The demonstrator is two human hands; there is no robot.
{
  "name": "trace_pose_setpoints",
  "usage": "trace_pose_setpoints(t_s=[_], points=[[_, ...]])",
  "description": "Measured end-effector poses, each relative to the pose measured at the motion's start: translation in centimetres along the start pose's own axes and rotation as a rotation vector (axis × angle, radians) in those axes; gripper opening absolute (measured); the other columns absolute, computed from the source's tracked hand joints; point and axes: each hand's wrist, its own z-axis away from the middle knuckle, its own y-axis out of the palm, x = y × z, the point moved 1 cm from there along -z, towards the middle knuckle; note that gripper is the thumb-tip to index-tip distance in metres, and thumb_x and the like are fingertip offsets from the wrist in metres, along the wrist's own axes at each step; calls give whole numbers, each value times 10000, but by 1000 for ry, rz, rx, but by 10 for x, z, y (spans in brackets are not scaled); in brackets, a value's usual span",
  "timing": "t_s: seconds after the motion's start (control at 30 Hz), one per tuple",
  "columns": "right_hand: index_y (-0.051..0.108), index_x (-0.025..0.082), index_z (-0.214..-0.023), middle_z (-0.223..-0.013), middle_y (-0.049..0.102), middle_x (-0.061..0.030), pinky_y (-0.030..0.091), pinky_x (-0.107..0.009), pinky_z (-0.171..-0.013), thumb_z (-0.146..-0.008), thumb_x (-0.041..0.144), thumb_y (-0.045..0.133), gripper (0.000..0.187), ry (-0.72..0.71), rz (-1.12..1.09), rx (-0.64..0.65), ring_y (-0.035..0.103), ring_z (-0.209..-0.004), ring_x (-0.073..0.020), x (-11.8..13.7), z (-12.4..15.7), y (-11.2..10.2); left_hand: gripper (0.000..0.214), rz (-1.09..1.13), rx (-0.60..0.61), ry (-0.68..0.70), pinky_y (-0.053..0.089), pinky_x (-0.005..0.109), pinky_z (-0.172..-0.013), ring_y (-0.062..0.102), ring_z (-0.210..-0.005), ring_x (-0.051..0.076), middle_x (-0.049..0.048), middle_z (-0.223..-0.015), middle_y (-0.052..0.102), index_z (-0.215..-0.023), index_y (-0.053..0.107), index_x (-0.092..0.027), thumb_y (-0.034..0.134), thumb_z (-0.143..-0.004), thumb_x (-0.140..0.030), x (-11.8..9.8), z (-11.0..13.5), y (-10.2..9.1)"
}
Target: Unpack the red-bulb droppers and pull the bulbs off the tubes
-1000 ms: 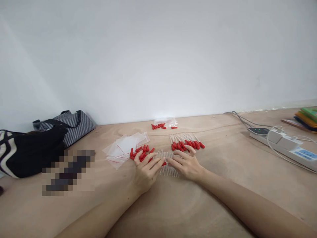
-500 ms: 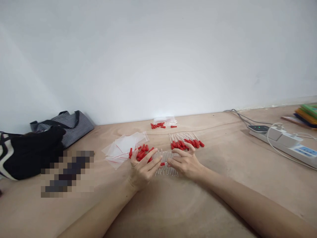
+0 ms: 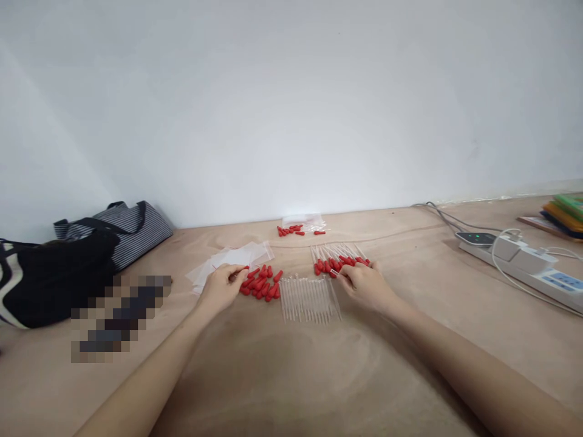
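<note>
Left hand [image 3: 221,287]: bending, fingertips nearly meeting at the red bulbs' [image 3: 263,285] left edge; cannot tell whether it is gripping one.
Right hand [image 3: 365,285]: pinching a clear tube [image 3: 334,272] beside the red-tipped tubes [image 3: 337,265].
Tube row [image 3: 310,300]: lying between both hands, right of the bulbs.
Plastic bags [image 3: 246,252]: spreading far-left on the counter [image 3: 291,370].

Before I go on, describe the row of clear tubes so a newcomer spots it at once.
On the brown table, look between the left hand and right hand. Just right of the loose red bulbs, the clear tubes lie side by side. Unlike the red-tipped tubes farther back, these show no red.
</note>
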Motion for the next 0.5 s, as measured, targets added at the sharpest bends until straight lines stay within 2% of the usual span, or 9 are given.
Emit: trace_pose_setpoints(t_s=[0.07,0.13,0.33,0.5], points=[[542,177,-576,-645,614,-6,210,-294,-661,-808,215,388,281,78,-43,71,529,-677,-146,0,1,0,304,-12,144,-89,450,238,-643,607,-704,163,17,-789,669,-875,647,-177,424,-744,-338,5,-9,1],[543,181,-540,-620,610,4,226,-296,-687,-778,208,420,270,128,-60,126,541,-670,-144,-1,2,0,292,-37,212,-120,446,225,-640,614,-713,157,11,-771,674,-886,632,-176,434,-738,-332,6,-17,2],[591,200,-572,-653,638,-8,258,-304,-702,-741,239,473,210,206,-77,160,570,-725,-170,-1,-1,4,254,-155,219,-148,418,246,-554,611,-662,194,42,-711,664,-771,608,-167,566,-650,-387,-9,-35,9],[627,215,-660,-703,658,-16,280,-294,-683,-747,288,489,178,216,-132,127,580,-757,-179,5,-2,9,257,-229,178,-95,409,290,-637,595,-787,244,85,-787,658,-733,609,-171,541,-682,-414,-26,-39,11]])
